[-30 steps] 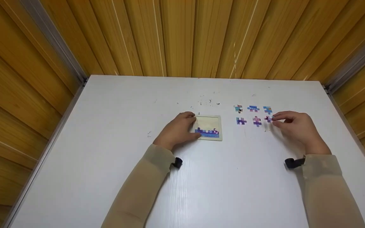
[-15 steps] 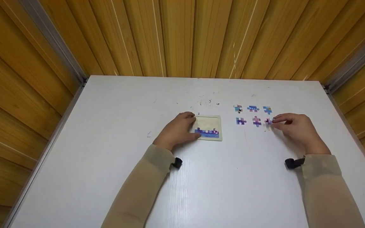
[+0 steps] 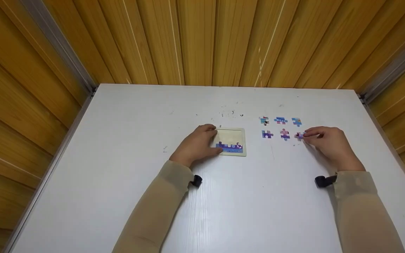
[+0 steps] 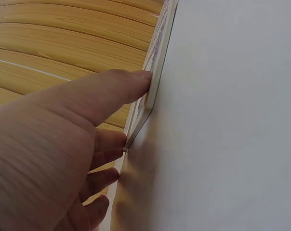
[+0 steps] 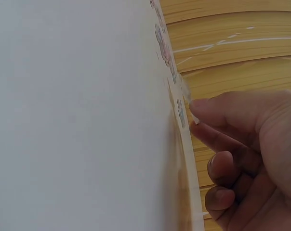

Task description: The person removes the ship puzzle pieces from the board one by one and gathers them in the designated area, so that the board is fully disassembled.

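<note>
In the head view my left hand [image 3: 196, 144] holds the left side of a small square puzzle tray [image 3: 243, 140], thumb at its near corner and fingers at the far one. The left wrist view shows the thumb pressing on the rim of the tray [image 4: 157, 82]. Joined blue and purple pieces [image 3: 231, 147] fill the tray's near part; its far part shows bare cream board. To the right, my right hand [image 3: 329, 142] pinches a purple and pink puzzle piece [image 3: 299, 135] between thumb and index finger. In the right wrist view this piece [image 5: 196, 118] is held edge-on, off the table.
Several loose puzzle pieces [image 3: 284, 134] lie in two rows just left of my right hand, one of them a blue piece [image 3: 296, 121] at the back. Dark marks speckle the white table [image 3: 135, 116]. Yellow wood-look panels [image 3: 195, 42] rise behind it.
The pinched piece has turned in my right fingers and shifted slightly right and nearer me. My left hand and the tray stay where they were.
</note>
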`<action>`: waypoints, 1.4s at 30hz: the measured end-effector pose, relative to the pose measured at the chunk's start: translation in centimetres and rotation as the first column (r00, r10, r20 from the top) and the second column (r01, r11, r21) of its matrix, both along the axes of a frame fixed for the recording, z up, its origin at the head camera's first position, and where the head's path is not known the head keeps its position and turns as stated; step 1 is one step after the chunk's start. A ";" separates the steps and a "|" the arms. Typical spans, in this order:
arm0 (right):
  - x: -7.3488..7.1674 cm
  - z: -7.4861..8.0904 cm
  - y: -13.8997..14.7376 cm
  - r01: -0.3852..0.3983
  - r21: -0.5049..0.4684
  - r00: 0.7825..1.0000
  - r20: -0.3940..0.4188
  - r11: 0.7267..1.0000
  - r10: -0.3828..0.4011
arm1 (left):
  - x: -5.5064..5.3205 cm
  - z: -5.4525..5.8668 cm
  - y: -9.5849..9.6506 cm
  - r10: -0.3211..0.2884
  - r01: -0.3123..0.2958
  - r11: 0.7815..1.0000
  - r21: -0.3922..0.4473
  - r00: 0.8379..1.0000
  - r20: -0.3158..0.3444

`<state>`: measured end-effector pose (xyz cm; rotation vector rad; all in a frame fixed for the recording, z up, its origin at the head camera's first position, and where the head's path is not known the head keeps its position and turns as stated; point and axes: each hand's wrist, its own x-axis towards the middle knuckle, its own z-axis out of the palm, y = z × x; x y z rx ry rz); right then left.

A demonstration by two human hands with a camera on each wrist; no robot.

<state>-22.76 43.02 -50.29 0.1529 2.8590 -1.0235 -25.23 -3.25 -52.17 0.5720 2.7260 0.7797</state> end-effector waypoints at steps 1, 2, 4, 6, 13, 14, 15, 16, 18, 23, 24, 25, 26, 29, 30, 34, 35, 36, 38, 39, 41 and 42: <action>0.0 0.0 0.0 0.003 -0.002 1.000 0.007 1.000 -0.003 | 0.0 0.0 0.0 0.002 -0.002 1.000 0.000 1.000 0.001; 0.1 0.0 0.0 0.007 -0.006 1.000 0.015 1.000 -0.007 | 0.0 0.0 0.0 0.004 -0.004 1.000 0.001 1.000 0.002; 0.1 -0.1 0.0 0.017 -0.018 0.999 0.034 1.000 -0.016 | 0.0 -0.1 0.1 0.005 -0.005 1.000 0.001 1.000 0.002; 0.1 -0.1 0.0 0.022 -0.024 0.999 0.048 0.999 -0.021 | -0.1 -0.1 0.1 0.003 -0.003 1.000 -0.002 1.000 -0.001; 0.1 -0.1 -0.2 0.029 -0.045 0.996 0.091 0.999 -0.025 | -0.2 -0.1 0.0 -0.015 0.015 1.000 -0.011 1.000 -0.007; 0.2 -0.1 -0.2 0.031 -0.051 0.995 0.096 0.998 -0.025 | -0.2 -0.1 0.0 -0.016 0.016 1.000 -0.012 1.000 -0.007; 0.2 0.0 -0.2 0.031 -0.057 0.995 0.100 0.998 -0.025 | -0.2 -0.1 0.0 -0.017 0.017 1.000 -0.013 1.000 -0.008; 0.2 0.0 -0.2 0.030 -0.061 0.994 0.103 0.998 -0.023 | -0.2 -0.1 -0.1 -0.019 0.019 1.000 -0.012 1.000 -0.009; 0.2 0.0 -0.2 0.030 -0.067 0.994 0.106 0.997 -0.023 | -0.3 -0.1 -0.1 -0.020 0.019 1.000 -0.011 1.000 -0.012; 0.1 0.1 -0.2 0.032 -0.071 0.994 0.109 0.997 -0.024 | -0.3 -0.1 -0.1 -0.018 0.018 1.000 -0.006 1.000 -0.010; 0.0 0.1 -0.2 0.033 -0.071 0.994 0.111 0.997 -0.025 | -0.2 -0.1 -0.1 -0.016 0.016 1.000 -0.006 1.000 -0.008; 0.0 0.0 -0.2 0.032 -0.066 0.994 0.108 0.997 -0.024 | -0.2 -0.1 -0.1 -0.015 0.015 1.000 -0.006 1.000 -0.006; 0.0 0.0 -0.2 0.028 -0.055 0.995 0.100 0.998 -0.022 | -0.2 -0.1 -0.1 -0.013 0.013 1.000 -0.006 1.000 -0.004; -0.1 -0.2 -0.3 0.019 -0.023 0.997 0.074 1.000 -0.017 | -0.1 -0.1 -0.1 -0.003 0.003 1.000 -0.006 1.000 0.002; -0.1 -0.2 -0.3 0.014 -0.008 0.998 0.062 1.000 -0.014 | -0.1 0.0 0.0 0.000 0.000 1.000 -0.006 1.000 0.003; -0.1 -0.3 -0.3 0.008 0.026 0.999 0.037 1.000 -0.009 | 0.0 0.0 0.1 0.011 -0.011 1.000 -0.003 1.000 0.008; -0.1 -0.3 -0.3 0.009 0.029 0.999 0.038 1.000 -0.010 | 0.0 0.0 0.1 0.013 -0.013 1.000 -0.003 1.000 0.009; -0.1 -0.3 -0.3 0.010 0.031 0.999 0.039 0.999 -0.011 | 0.0 0.0 0.1 0.015 -0.015 1.000 -0.002 1.000 0.009; -0.1 -0.2 -0.3 0.014 0.032 0.999 0.043 0.999 -0.015 | 0.0 0.0 0.1 0.017 -0.017 1.000 -0.002 1.000 0.009; -0.1 -0.2 -0.3 0.015 0.031 0.999 0.042 0.999 -0.016 | 0.0 0.0 0.1 0.017 -0.017 1.000 -0.002 1.000 0.008; -0.1 -0.1 -0.4 0.019 0.028 0.999 0.036 0.999 -0.020 | 0.0 0.0 0.0 0.017 -0.017 1.000 -0.001 1.000 0.007; -0.1 -0.1 -0.4 0.021 0.024 0.999 0.032 0.999 -0.021 | 0.0 -0.1 0.0 0.019 -0.019 1.000 0.000 1.000 0.007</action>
